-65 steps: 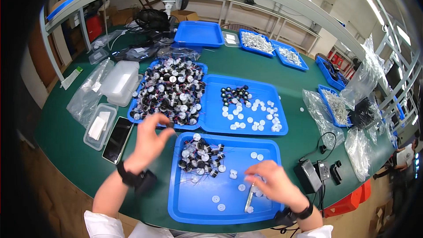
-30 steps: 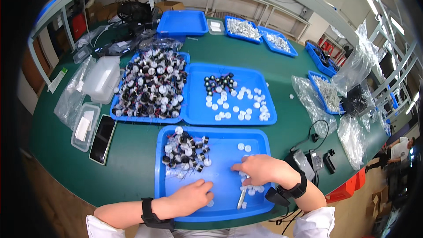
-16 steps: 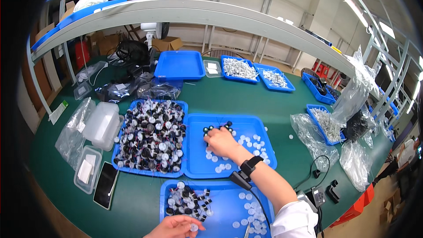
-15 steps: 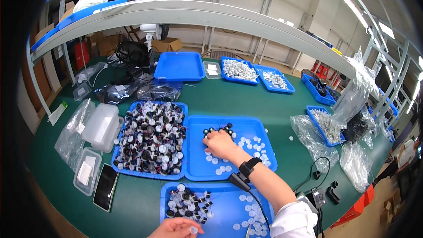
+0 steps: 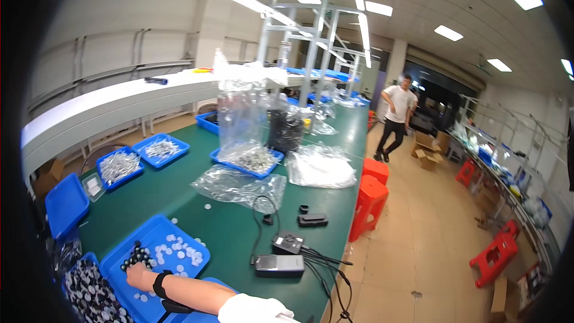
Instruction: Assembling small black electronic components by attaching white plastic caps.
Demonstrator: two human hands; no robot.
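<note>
Right hand (image 5: pixel 137 276) is resting inside the blue tray (image 5: pixel 142 233), at the near edge of a cluster of dark round parts (image 5: pixel 139 255). Its fingers are showing a curled posture and are partly hidden; whether they are gripping a part cannot be told. Left hand is lying outside the view. A black wrist strap (image 5: pixel 160 285) is encircling the right wrist.

Sound handling is probably calling for isolating one dark part with the fingertips and lifting it straight up. Pale discs (image 5: pixel 189 252) are lying loose beside the cluster, so a low sideways sweep is risking scatter. With the tray sitting low at the left of the view, an accurate pick is likely requiring the head to face it.

Farther right, a grey box-shaped device (image 5: pixel 280 265) and a black adapter (image 5: pixel 288 242) are resting on the green table (image 5: pixel 230 227). The adapter is showing pale markings, too small to read. No brand or label elsewhere is reading legibly.
</note>
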